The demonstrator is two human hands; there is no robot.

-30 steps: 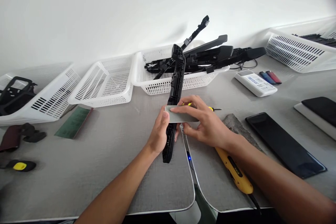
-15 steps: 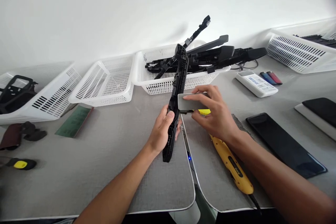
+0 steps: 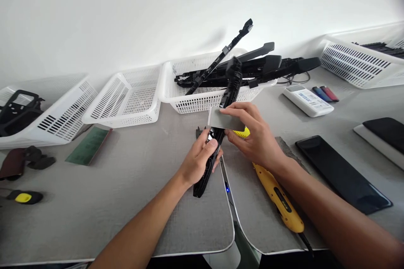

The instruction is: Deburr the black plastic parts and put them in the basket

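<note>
My left hand is wrapped round the lower half of a long black plastic part, which slants up to the right above the table. My right hand pinches a flat grey block and presses it against the part's middle. A yellow-handled tool lies on the table under my right wrist, its tip hidden behind the hand.
A white basket of similar black parts stands behind. An empty basket and another basket sit to the left, one more basket at the far right. A black phone, a white device and a green pad lie around.
The black part has tilted further to the right, its top end swinging right. My right hand slid the grey block up along the part, away from me.
</note>
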